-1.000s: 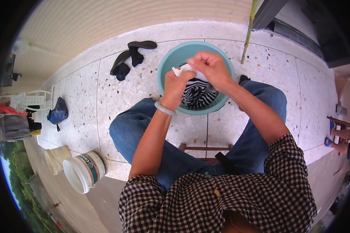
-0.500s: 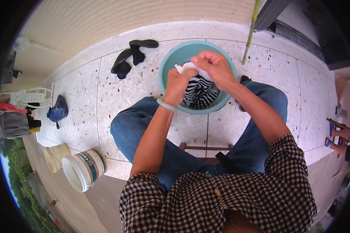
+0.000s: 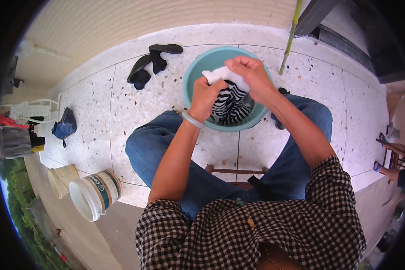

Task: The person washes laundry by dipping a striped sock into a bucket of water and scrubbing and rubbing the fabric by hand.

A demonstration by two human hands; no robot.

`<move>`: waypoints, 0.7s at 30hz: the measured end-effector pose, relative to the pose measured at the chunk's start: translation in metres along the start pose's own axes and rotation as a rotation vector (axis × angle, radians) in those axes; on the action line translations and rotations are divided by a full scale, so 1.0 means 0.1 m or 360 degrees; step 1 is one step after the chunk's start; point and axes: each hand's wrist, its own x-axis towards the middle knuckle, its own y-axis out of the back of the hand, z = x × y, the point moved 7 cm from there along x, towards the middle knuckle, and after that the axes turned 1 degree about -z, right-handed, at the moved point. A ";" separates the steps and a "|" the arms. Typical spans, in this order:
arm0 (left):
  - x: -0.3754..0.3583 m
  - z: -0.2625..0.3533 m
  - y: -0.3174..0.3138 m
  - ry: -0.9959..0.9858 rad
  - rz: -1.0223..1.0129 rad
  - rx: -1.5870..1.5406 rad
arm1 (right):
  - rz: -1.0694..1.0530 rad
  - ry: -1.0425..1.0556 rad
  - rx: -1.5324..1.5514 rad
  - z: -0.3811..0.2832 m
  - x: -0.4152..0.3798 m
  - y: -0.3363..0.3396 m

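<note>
A black-and-white striped garment [image 3: 230, 100] with a white band hangs between my hands over a round teal basin [image 3: 187, 83]. My left hand [image 3: 204, 97] is closed on the left side of the garment, near the white band. On the right, my right hand [image 3: 253, 77] pinches the band's upper edge between thumb and fingers. The lower folds of the garment drop into the basin, where my hands and the cloth hide much of the inside.
Dark shoes [image 3: 139, 66] and dark cloth lie left of the basin. A white bucket [image 3: 86, 200], a cream bucket [image 3: 58, 180] and a blue bag [image 3: 65, 123] are farther left. A green stalk [image 3: 290, 38] leans at the back. Another person's feet [image 3: 377, 166] show at far right.
The white band is stretched wider and shows more between my hands. My right hand has shifted slightly to the right; the basin stays in place.
</note>
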 end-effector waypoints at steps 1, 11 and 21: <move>-0.01 -0.01 0.01 0.0011 -0.0029 -0.0063 | 0.0004 -0.0014 0.0015 -0.04 0.00 0.00; -0.04 0.26 0.02 0.0000 -0.0092 -0.0394 | -0.0066 -0.0449 -0.0039 -0.06 -0.03 0.02; -0.07 0.30 -0.03 -0.0027 -0.0122 -0.0233 | -0.0314 -0.0135 -0.0297 -0.05 0.04 0.02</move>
